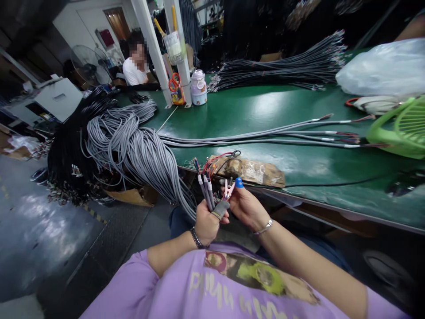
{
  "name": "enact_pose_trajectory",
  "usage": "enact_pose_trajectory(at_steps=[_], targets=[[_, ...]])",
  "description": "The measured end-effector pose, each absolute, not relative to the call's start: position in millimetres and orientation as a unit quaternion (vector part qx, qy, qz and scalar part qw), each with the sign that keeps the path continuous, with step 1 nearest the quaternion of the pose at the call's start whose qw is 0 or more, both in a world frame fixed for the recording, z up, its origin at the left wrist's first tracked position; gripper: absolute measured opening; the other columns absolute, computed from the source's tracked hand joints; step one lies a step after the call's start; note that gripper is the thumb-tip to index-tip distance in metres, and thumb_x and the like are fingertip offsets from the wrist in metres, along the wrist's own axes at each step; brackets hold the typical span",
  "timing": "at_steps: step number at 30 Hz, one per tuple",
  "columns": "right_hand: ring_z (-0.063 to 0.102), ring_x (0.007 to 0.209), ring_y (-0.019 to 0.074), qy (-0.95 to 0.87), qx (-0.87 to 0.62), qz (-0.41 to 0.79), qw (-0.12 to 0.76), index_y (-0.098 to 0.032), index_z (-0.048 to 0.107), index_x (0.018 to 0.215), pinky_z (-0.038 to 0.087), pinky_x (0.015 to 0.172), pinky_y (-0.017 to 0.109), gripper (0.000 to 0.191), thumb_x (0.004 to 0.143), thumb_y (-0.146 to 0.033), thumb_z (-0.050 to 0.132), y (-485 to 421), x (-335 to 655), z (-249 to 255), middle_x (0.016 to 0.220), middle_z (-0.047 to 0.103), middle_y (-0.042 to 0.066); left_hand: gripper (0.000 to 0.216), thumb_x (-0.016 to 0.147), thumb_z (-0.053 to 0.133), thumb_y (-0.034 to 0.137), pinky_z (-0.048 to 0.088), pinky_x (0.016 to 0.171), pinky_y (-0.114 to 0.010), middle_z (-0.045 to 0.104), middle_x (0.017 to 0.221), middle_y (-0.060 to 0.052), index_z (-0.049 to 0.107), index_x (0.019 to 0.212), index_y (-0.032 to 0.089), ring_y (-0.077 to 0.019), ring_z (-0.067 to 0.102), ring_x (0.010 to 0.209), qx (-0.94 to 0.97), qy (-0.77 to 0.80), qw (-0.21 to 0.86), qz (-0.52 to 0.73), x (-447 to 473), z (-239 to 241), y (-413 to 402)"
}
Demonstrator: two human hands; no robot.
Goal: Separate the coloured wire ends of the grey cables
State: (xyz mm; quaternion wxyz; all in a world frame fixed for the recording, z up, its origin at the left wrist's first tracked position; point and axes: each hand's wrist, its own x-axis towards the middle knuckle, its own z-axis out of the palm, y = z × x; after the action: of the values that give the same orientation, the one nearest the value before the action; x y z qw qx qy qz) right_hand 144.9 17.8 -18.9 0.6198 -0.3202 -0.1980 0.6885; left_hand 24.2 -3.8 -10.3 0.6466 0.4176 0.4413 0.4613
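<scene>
My left hand (206,221), a grey cover on its thumb, is closed round several grey cables (206,192). Their ends point up, with white bands and thin coloured wires fanning out. Close beside it on the right is my right hand (247,206), with a blue cover on one fingertip. Its fingers pinch a small pink clip (229,189) by the cable ends. Just beyond both hands, a worn wooden block (255,172) lies at the bench edge, with red and black leads on it.
A large coil of grey cable (133,137) hangs over the bench's left end, beside black cables (79,155). More grey cables (252,136) stretch across the green bench (265,108). Further back stand a lilac bottle (199,87) and a black cable bundle (279,68); a green basket-like object (401,128) is at right.
</scene>
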Motion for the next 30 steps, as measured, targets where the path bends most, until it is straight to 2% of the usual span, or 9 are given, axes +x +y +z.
enact_pose_trajectory(at_steps=[7, 13, 18, 21, 25, 30], targets=[[0.051, 0.055, 0.0129, -0.105, -0.344, 0.675, 0.644, -0.02, 0.067, 0.069, 0.048, 0.058, 0.027, 0.034, 0.07, -0.053, 0.074, 22, 143, -17, 0.063, 0.062, 0.0, 0.041, 0.068, 0.074, 0.051, 0.043, 0.039, -0.018, 0.061, 0.054, 0.002, 0.057, 0.077, 0.014, -0.0078, 0.053, 0.039, 0.431, 0.446, 0.642, 0.452, 20, -16, -5], [0.053, 0.059, 0.0144, -0.119, -0.337, 0.692, 0.627, -0.022, 0.066, 0.075, 0.047, 0.055, 0.027, 0.041, 0.072, -0.064, 0.066, 16, 142, -16, 0.067, 0.063, 0.001, 0.04, 0.068, 0.074, 0.05, 0.042, 0.039, -0.018, 0.061, 0.055, 0.001, 0.057, 0.075, 0.014, -0.0082, 0.053, 0.039, 0.435, 0.443, 0.642, 0.45, 19, -16, -5], [0.054, 0.061, 0.0141, -0.197, -0.34, 0.721, 0.571, -0.02, 0.065, 0.077, 0.045, 0.058, 0.027, 0.049, 0.07, -0.069, 0.064, 0, 149, -23, 0.072, 0.063, 0.003, 0.04, 0.068, 0.074, 0.05, 0.041, 0.039, -0.018, 0.06, 0.056, 0.001, 0.059, 0.077, 0.013, -0.0071, 0.052, 0.04, 0.432, 0.435, 0.647, 0.453, 15, -16, -7], [0.051, 0.059, 0.0132, -0.295, -0.357, 0.708, 0.534, -0.017, 0.065, 0.077, 0.04, 0.058, 0.027, 0.046, 0.066, -0.061, 0.073, -12, 152, -26, 0.067, 0.06, 0.002, 0.04, 0.068, 0.074, 0.05, 0.042, 0.039, -0.018, 0.06, 0.057, 0.001, 0.059, 0.076, 0.014, -0.007, 0.051, 0.041, 0.438, 0.432, 0.647, 0.449, 11, -17, -8], [0.048, 0.06, 0.0119, -0.372, -0.401, 0.65, 0.528, -0.017, 0.063, 0.076, 0.035, 0.059, 0.027, 0.03, 0.071, -0.043, 0.077, -20, 151, -22, 0.064, 0.058, 0.0, 0.04, 0.07, 0.073, 0.051, 0.042, 0.04, -0.018, 0.061, 0.056, 0.001, 0.057, 0.076, 0.014, -0.0079, 0.053, 0.041, 0.452, 0.433, 0.647, 0.435, 8, -20, -10], [0.045, 0.06, 0.012, -0.382, -0.422, 0.625, 0.534, -0.017, 0.063, 0.076, 0.034, 0.058, 0.027, 0.029, 0.071, -0.042, 0.076, -21, 149, -19, 0.065, 0.057, 0.0, 0.04, 0.071, 0.072, 0.051, 0.042, 0.04, -0.018, 0.06, 0.055, 0.002, 0.057, 0.077, 0.014, -0.0075, 0.053, 0.041, 0.459, 0.433, 0.645, 0.43, 6, -23, -10]])
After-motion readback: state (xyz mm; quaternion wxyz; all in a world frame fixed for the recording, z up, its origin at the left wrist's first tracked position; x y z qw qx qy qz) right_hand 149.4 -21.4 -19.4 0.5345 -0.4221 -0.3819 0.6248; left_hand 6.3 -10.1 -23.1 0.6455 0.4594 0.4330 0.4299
